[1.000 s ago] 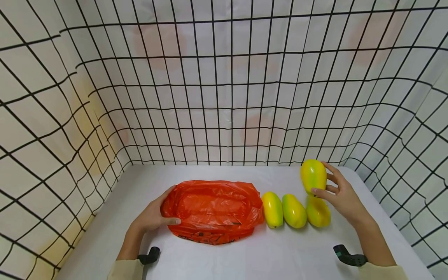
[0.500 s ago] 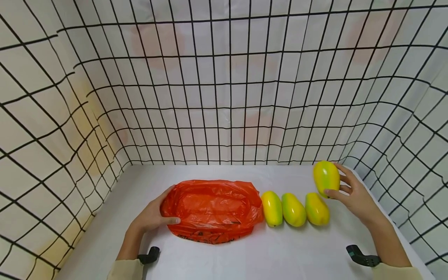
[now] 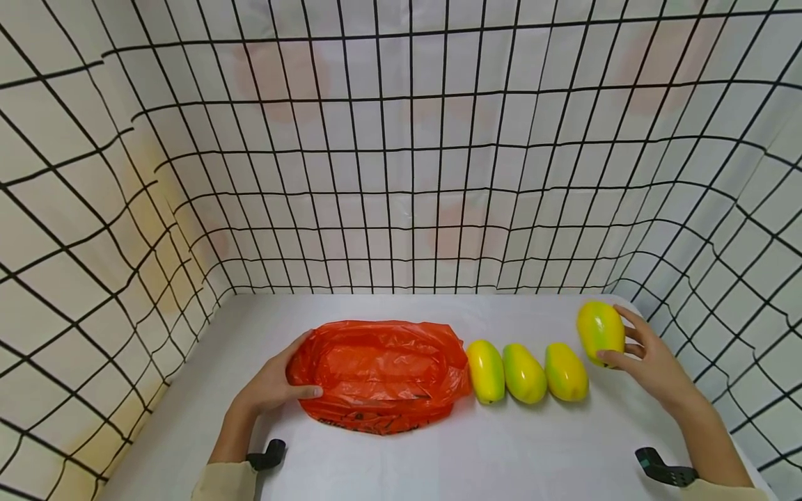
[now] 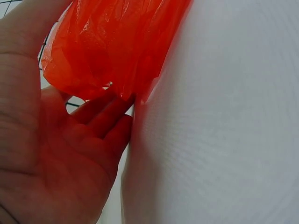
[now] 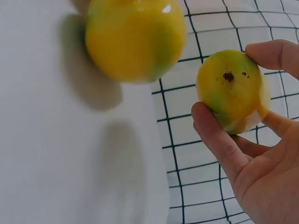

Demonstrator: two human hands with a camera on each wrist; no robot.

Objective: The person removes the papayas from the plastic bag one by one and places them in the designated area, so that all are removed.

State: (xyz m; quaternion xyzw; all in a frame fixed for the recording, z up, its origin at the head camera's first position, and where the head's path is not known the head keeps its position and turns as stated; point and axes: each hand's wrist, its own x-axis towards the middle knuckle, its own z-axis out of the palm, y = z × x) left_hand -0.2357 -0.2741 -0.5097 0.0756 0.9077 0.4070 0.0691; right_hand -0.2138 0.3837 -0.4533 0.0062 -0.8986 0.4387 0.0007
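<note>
My right hand (image 3: 651, 362) grips a glossy yellow-green mango (image 3: 600, 332) between thumb and fingers, at the table's right side. In the right wrist view the mango's end (image 5: 233, 91) shows a dark stem spot, and the fruit is held off the white surface. Left of it three similar items lie in a row: a near mango (image 3: 567, 372), a middle mango (image 3: 525, 374) and a far-left mango (image 3: 485, 371) touching the red plastic bag (image 3: 382, 376). My left hand (image 3: 276, 383) holds the bag's left end, thumb in front; in the left wrist view its fingers (image 4: 110, 116) reach behind the plastic.
A white table (image 3: 501, 452) lies under everything. Black-grid white walls (image 3: 401, 174) rise at the back and both sides. The right hand is close to the table's right edge. A black wrist device (image 3: 664, 470) sits on the right forearm, another device (image 3: 268, 456) on the left.
My right hand has carried the mango to the right and slightly toward me, away from the row it partly covered. The left hand and the bag have stayed in place.
</note>
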